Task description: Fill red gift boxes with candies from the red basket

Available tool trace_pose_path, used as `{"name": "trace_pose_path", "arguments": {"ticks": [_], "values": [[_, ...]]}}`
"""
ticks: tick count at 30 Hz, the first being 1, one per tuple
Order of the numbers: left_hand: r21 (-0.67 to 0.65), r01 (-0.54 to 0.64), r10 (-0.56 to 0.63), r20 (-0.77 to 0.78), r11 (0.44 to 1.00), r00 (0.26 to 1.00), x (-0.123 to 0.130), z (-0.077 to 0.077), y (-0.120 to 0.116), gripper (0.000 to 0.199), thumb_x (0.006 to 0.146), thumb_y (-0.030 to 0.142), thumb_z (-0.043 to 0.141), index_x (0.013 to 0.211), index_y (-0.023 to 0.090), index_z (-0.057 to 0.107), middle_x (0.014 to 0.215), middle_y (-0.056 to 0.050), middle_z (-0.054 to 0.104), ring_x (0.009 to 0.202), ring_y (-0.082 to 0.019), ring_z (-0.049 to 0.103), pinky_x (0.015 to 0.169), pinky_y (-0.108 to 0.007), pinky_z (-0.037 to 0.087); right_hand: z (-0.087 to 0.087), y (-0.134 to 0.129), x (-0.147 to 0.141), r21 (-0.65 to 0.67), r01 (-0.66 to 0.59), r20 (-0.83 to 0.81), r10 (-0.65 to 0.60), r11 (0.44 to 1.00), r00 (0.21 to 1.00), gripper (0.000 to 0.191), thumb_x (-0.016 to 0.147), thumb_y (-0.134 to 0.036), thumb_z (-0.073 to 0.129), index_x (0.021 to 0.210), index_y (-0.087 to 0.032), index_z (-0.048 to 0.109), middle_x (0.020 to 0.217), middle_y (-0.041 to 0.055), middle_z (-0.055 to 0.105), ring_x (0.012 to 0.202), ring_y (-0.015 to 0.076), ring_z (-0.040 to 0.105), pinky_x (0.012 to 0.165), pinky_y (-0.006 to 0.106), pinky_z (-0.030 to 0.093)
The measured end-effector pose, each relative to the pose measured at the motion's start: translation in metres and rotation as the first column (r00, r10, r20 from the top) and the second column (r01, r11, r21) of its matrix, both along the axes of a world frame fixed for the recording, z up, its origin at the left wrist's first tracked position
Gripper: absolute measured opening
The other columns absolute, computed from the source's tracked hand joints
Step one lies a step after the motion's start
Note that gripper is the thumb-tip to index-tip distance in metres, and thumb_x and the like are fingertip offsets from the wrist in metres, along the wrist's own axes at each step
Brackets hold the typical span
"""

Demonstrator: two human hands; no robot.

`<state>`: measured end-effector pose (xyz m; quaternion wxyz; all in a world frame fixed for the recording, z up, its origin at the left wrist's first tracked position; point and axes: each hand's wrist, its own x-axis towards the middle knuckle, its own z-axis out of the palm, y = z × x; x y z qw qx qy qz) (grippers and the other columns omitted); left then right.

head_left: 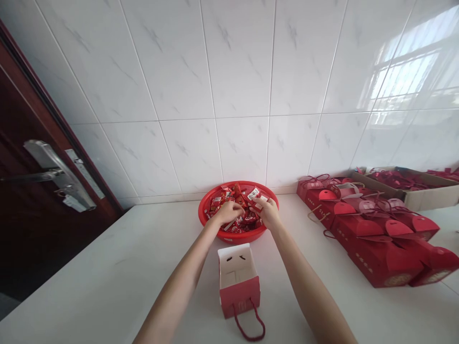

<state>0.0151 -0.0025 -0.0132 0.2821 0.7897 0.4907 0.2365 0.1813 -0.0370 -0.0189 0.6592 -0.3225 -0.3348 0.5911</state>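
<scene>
A round red plastic basket (236, 237) stands against the wall, filled with red-wrapped candies (229, 195). My left hand (229, 212) is over the basket with its fingers pinched together; whatever is between them is hidden. My right hand (267, 211), at the basket's right side, grips a red packet with a white label (253, 193). In front of the basket, between my forearms, sits an open red gift box (239, 291). Its white inside shows with two slots in the raised flap, and a dark red cord handle (255, 337) hangs toward me.
Rows of closed red gift boxes (380, 253) with cord handles stand at the right. Behind them a cardboard carton (426, 197) holds dark red items. A brown door (32, 200) with a metal handle is at the left; a white tiled wall (240, 86) backs the table.
</scene>
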Motion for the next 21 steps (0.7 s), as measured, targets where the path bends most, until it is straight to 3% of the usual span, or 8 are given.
{"name": "trace_pose_path", "arguments": {"ticks": [2, 4, 11, 15, 18, 21], "values": [[-0.064, 0.053, -0.059, -0.099, 0.996, 0.993, 0.002, -0.003, -0.001, 0.014, 0.063, 0.018, 0.061, 0.065, 0.019, 0.075, 0.06, -0.001, 0.069, 0.06, -0.019, 0.064, 0.059, -0.026, 0.047, 0.0, 0.001, 0.003, -0.006, -0.031, -0.036, 0.031, 0.999, 0.999, 0.023, 0.056, -0.025, 0.085, 0.068, -0.019, 0.066, 0.074, 0.002, 0.071, 0.078, 0.02, 0.07, 0.068, 0.031, 0.061], [-0.088, 0.081, -0.095, -0.167, 0.993, 0.981, 0.004, -0.004, -0.004, 0.011, 0.06, 0.019, 0.067, 0.067, 0.021, 0.075, 0.061, 0.0, 0.07, 0.058, -0.018, 0.062, 0.055, -0.024, 0.043, 0.0, 0.002, 0.006, -0.02, -0.065, -0.067, 0.064, 0.998, 0.996, 0.023, 0.057, -0.025, 0.085, 0.07, -0.02, 0.067, 0.076, 0.0018, 0.072, 0.082, 0.0206, 0.07, 0.073, 0.032, 0.061], [-0.102, 0.147, -0.172, -0.299, 0.984, 0.939, 0.013, 0.001, -0.007, 0.021, 0.058, 0.033, 0.077, 0.077, 0.025, 0.073, 0.064, 0.0, 0.069, 0.06, -0.02, 0.062, 0.054, -0.025, 0.039, -0.004, 0.007, 0.016, 0.026, -0.16, -0.192, 0.162, 0.987, 0.968, 0.02, 0.063, -0.021, 0.083, 0.076, -0.021, 0.067, 0.092, 0.0024, 0.074, 0.105, 0.0239, 0.069, 0.088, 0.037, 0.06], [-0.124, 0.189, -0.22, -0.326, 0.974, 0.919, 0.015, -0.006, -0.001, 0.019, 0.059, 0.035, 0.078, 0.075, 0.026, 0.073, 0.071, -0.002, 0.072, 0.068, -0.023, 0.065, 0.06, -0.027, 0.042, -0.003, 0.005, 0.017, 0.013, -0.163, -0.281, 0.16, 0.987, 0.946, 0.02, 0.062, -0.017, 0.082, 0.075, -0.022, 0.068, 0.09, 0.0004, 0.074, 0.102, 0.0227, 0.069, 0.09, 0.039, 0.059], [-0.156, 0.207, -0.248, -0.333, 0.966, 0.91, 0.014, -0.012, 0.002, 0.015, 0.064, 0.038, 0.075, 0.063, 0.025, 0.068, 0.058, -0.001, 0.066, 0.062, -0.022, 0.062, 0.06, -0.028, 0.042, -0.001, 0.004, 0.016, 0.022, -0.176, -0.283, 0.175, 0.984, 0.943, 0.02, 0.061, -0.018, 0.082, 0.075, -0.022, 0.068, 0.088, -0.0007, 0.074, 0.099, 0.021, 0.07, 0.095, 0.039, 0.058], [-0.187, 0.218, -0.27, -0.335, 0.958, 0.902, 0.012, -0.014, 0.002, 0.028, 0.069, 0.044, 0.072, 0.053, 0.023, 0.062, 0.049, 0.0, 0.058, 0.054, -0.02, 0.057, 0.057, -0.028, 0.039, 0.0, 0.003, 0.016, 0.02, -0.201, -0.277, 0.199, 0.979, 0.94, 0.02, 0.061, -0.02, 0.084, 0.075, -0.022, 0.069, 0.088, -0.001, 0.074, 0.097, 0.02, 0.07, 0.096, 0.039, 0.058]]}}
